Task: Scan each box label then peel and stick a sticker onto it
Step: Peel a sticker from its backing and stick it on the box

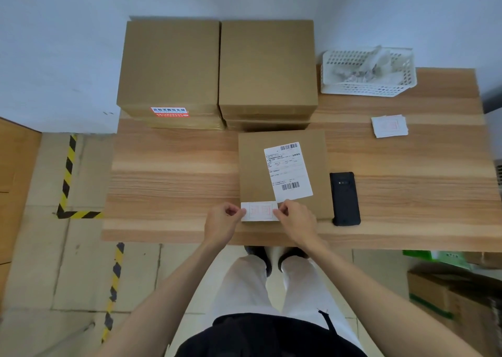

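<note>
One box lies near the front edge of the table. Its label is on top. The left hand and right hand pinch a sticker with curled fingers, likely peeling it. Sticking is left, and the stacked boxes at the back edge wait.

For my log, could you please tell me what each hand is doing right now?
Left hand: pinches the left edge of the white rectangular sticker sheet with red print.
Right hand: pinches its right edge.

We count one labelled box in front, two box stacks behind, one phone, one basket, two hands
</note>
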